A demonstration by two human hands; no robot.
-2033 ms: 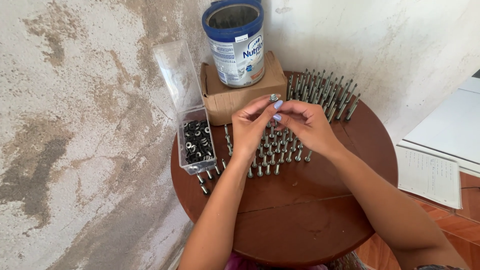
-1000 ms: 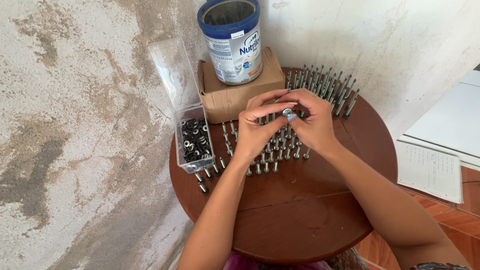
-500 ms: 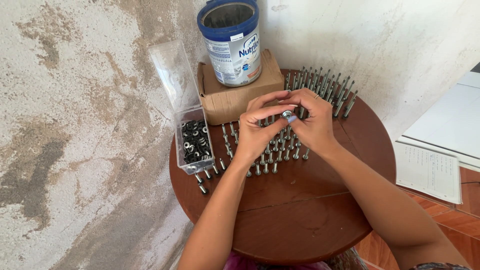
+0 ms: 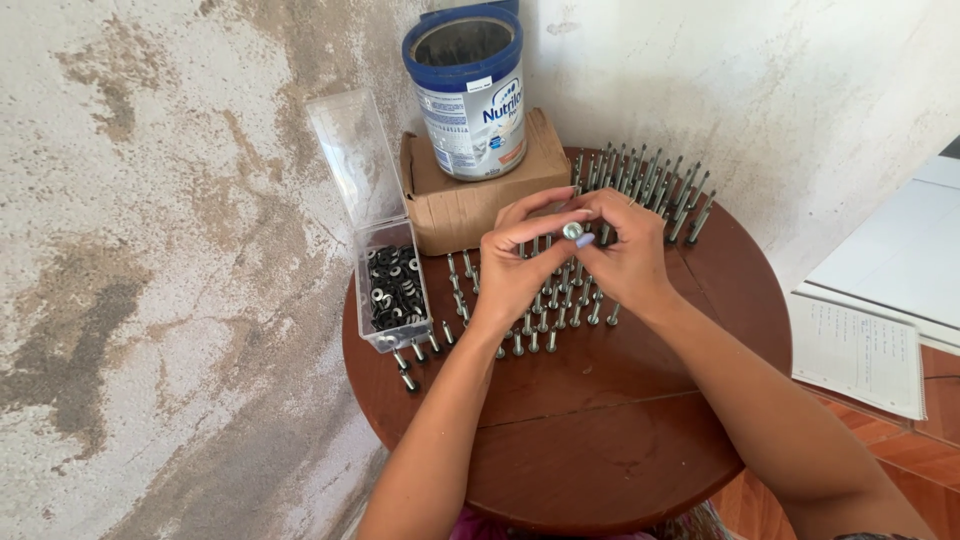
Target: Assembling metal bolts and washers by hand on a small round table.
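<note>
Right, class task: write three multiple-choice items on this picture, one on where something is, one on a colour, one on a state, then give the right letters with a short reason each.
1. Where does the tin can stand?
A. on the cardboard box
B. on the floor
C. inside the clear plastic box

2. What colour is the can's rim?
A. red
B. blue
C. yellow

3. How is the clear plastic box's lid?
A. shut
B. taken off and lying on the table
C. open, standing upright

Answers: 1 A, the can rests on the box top. 2 B, a blue band rings its mouth. 3 C, the lid rises behind the washers.

Meanwhile the left hand and right hand hold one screw together.
</note>
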